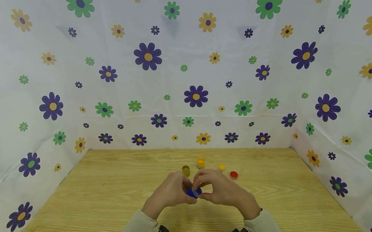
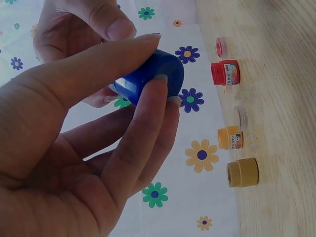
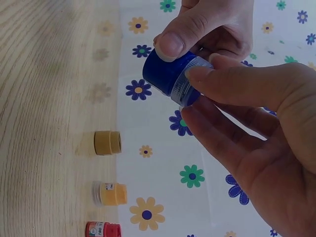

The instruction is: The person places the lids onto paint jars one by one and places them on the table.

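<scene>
My left hand [image 1: 172,190] grips the body of a small blue paint jar [image 3: 165,71], thumb on one side and fingertips on the other. Opposite it, my right hand [image 1: 218,189] pinches the jar's clear ridged lid [image 3: 188,81] between thumb and fingers. The lid sits on the mouth of the jar, which is held tilted above the wooden table [image 1: 120,188]. Just beyond the left hand stands an uncapped ochre paint jar [image 1: 186,170].
An orange-yellow paint jar [image 1: 201,162] stands uncapped behind the hands, with a yellow-tinted lid [image 1: 221,167] to its right. Farther right lies a red-tinted lid [image 1: 233,175]. A red paint jar [image 2: 225,73] shows in the wrist views. Flower-printed cloth [image 1: 172,78] encloses the table's back and sides.
</scene>
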Demonstrator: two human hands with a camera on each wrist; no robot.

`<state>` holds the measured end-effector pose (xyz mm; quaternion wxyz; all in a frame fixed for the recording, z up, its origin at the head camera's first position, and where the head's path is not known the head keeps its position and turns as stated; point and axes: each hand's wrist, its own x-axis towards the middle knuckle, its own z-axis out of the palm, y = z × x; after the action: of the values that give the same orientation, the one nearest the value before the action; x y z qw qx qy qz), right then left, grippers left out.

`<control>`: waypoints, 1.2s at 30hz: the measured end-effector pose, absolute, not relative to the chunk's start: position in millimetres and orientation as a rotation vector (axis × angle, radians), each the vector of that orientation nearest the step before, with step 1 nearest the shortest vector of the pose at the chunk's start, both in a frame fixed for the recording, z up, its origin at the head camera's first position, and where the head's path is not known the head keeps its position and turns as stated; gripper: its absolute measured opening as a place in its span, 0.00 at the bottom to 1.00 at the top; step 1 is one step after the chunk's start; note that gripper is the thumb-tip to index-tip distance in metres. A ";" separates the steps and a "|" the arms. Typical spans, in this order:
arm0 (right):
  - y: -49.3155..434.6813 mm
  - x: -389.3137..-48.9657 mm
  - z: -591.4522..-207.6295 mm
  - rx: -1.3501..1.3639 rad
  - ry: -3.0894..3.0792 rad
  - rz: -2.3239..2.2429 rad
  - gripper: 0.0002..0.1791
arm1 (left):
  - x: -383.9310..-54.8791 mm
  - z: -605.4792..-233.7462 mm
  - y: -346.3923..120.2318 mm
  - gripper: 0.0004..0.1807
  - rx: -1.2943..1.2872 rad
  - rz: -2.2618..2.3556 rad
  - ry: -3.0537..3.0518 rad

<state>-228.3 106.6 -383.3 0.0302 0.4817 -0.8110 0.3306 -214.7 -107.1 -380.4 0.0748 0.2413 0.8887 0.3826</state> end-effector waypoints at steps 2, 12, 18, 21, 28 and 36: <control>106.4 -228.6 -383.3 1.478 -2.505 1.016 0.11 | -215.0 -380.4 -107.2 0.09 0.722 1.148 2.662; 105.3 -226.8 -383.0 1.448 -2.568 1.116 0.09 | -214.0 -381.4 -106.8 0.09 0.704 1.166 2.629; 103.8 -225.2 -380.9 1.365 -2.668 1.163 0.08 | -213.2 -381.7 -105.6 0.08 0.727 1.168 2.643; 103.1 -225.1 -380.5 1.350 -2.687 1.129 0.07 | -212.5 -381.7 -105.0 0.07 0.738 1.174 2.646; 103.9 -226.5 -381.0 1.341 -2.699 1.133 0.08 | -212.2 -381.8 -105.4 0.06 0.734 1.170 2.645; 111.2 -226.6 -378.3 1.340 -2.650 1.069 0.12 | -213.6 -380.5 -106.2 0.11 0.686 1.143 2.658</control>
<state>-226.6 111.2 -378.3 -0.0073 0.4246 -0.8395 0.3388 -213.6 -106.2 -380.5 0.0841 0.2300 0.8907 0.3829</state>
